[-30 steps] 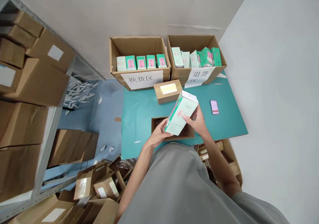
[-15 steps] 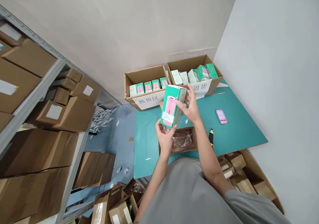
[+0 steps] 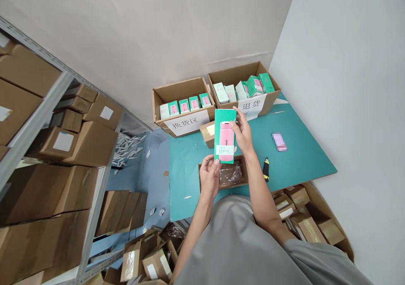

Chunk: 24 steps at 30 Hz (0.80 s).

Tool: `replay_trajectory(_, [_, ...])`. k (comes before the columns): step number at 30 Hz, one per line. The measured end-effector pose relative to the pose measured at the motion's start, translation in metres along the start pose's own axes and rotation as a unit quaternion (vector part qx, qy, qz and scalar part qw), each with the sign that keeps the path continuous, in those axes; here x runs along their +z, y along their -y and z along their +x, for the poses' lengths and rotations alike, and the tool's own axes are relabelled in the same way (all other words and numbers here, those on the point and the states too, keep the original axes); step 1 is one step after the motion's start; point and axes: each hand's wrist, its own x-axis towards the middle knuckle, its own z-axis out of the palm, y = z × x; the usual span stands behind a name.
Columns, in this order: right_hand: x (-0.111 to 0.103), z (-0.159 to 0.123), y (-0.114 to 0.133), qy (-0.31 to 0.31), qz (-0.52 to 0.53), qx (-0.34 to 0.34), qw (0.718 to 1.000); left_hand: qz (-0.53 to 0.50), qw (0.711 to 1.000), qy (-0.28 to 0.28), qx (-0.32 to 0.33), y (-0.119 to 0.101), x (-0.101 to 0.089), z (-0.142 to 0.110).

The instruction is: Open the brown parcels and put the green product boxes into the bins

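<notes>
A green product box (image 3: pixel 225 137) with a pink device printed on its front is held upright above the table, its front face toward me. My left hand (image 3: pixel 210 176) grips its lower left corner, thumb in front. At the upper right edge, my right hand (image 3: pixel 242 134) holds it with fingers behind and thumb on the front. Below the product box lies an open brown carton (image 3: pixel 245 172) with crumpled clear plastic wrap (image 3: pixel 230 174) inside. Just behind it sits a small brown carton (image 3: pixel 207 135) with a pale label.
Two labelled cardboard bins, one on the left (image 3: pixel 190 123) and one on the right (image 3: pixel 268 103), hold several similar boxes. A utility knife (image 3: pixel 266 169) and a blurred pink item (image 3: pixel 279 142) lie on the green table (image 3: pixel 303 150). Shelves of cartons (image 3: pixel 60 192) stand left; a carton-filled box (image 3: pixel 343 242) sits lower right.
The product box has turned so its front faces me squarely and its side no longer shows. Both hands keep hold of it. The view has shifted slightly.
</notes>
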Motion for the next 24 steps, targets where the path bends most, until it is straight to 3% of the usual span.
replay_trajectory(8, [0.016,-0.016,0.019,-0.013,-0.080,-0.006,0.997,0.108,0.985,-0.081,0.110,-0.001,0.005,0.000])
replay_trajectory(13, [0.024,-0.019,0.025,-0.002,-0.119,-0.016,0.993,0.136,0.975,-0.051,0.170,0.001,0.007,-0.006])
replay_trajectory(16, [0.023,-0.016,0.018,-0.037,-0.066,0.002,0.997,0.105,0.986,-0.015,0.127,0.002,0.000,-0.006])
replay_trajectory(20, [0.021,-0.012,0.008,-0.067,-0.007,0.024,0.997,0.023,0.999,0.036,-0.010,0.004,-0.008,-0.001])
replay_trajectory(24, [0.020,-0.008,0.002,-0.050,-0.016,0.021,0.998,-0.005,1.000,0.019,-0.017,0.006,-0.008,0.002])
